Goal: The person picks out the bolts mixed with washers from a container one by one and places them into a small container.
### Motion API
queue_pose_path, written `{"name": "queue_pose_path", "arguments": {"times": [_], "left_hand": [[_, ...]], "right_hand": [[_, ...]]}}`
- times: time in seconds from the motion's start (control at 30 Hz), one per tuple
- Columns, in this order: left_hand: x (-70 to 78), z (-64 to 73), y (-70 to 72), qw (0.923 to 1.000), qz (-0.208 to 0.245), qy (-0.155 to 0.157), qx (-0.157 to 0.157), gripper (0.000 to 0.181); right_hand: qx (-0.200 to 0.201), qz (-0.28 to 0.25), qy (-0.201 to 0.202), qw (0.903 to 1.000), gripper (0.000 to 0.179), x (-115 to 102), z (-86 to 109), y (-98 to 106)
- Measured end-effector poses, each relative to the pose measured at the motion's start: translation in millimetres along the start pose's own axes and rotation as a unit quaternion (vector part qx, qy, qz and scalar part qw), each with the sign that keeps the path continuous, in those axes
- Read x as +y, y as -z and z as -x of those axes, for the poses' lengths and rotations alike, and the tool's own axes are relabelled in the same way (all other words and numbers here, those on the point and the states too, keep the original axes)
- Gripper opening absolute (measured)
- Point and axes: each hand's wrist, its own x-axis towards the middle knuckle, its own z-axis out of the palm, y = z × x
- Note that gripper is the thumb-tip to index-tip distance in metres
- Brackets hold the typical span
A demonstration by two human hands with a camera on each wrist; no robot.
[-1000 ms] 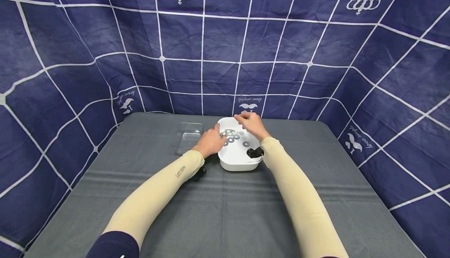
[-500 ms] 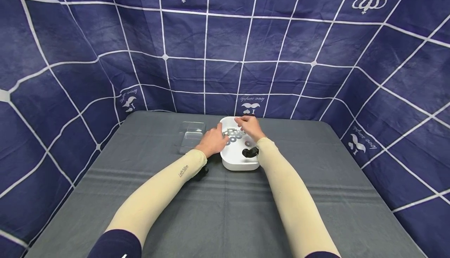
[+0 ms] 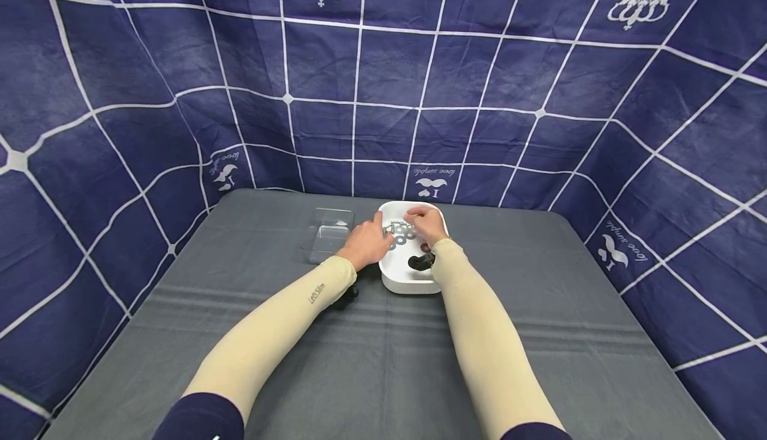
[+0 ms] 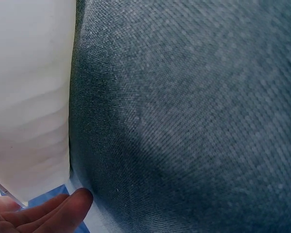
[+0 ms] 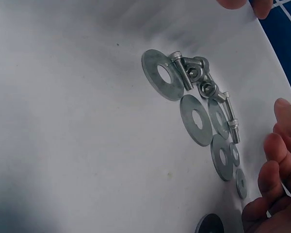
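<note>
A white tray stands at the table's far side in the head view. My left hand holds its left wall, thumb over the rim inside; in the left wrist view the fingers lie outside the wall. Inside lie several grey washers and metal bolts, some bolts with joined fittings. My right hand hovers over the tray. In the right wrist view its fingers are loosely bent beside the washers, with nothing visible between them. Its thumb contact is hidden.
A clear plastic box with its lid laid back stands left of the tray. A grey cloth covers the table, and blue patterned fabric hangs behind and at both sides.
My right hand has come down and inward over the tray, nearer the washers. My left hand stays at the tray's left wall. The head view has turned slightly.
</note>
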Motion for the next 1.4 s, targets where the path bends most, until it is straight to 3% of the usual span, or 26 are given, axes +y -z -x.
{"name": "queue_pose_path", "arguments": {"times": [0.23,0.73,1.13,1.4], "left_hand": [[0.5,1.1,0.1,1.0,0.006,0.004,-0.004,0.07],[-1.7,1.9,1.1,0.9998,-0.013,-0.008,0.015,0.068],[0.4,1.9,-0.3,0.9999,-0.013,0.001,0.002,0.07],[0.8,1.3,0.6,0.9998,-0.021,0.003,-0.002,0.071]], "right_hand": [[-0.007,0.007,-0.026,0.9996,0.032,7,-2.8,-4],[0.026,0.079,-0.008,0.9965,0.028,1,4.2,-13],[0.028,0.099,-0.041,0.9939,0.023,7,-0.9,-14],[0.04,0.133,-0.028,0.9899,0.018,4,1.8,-16]]}}
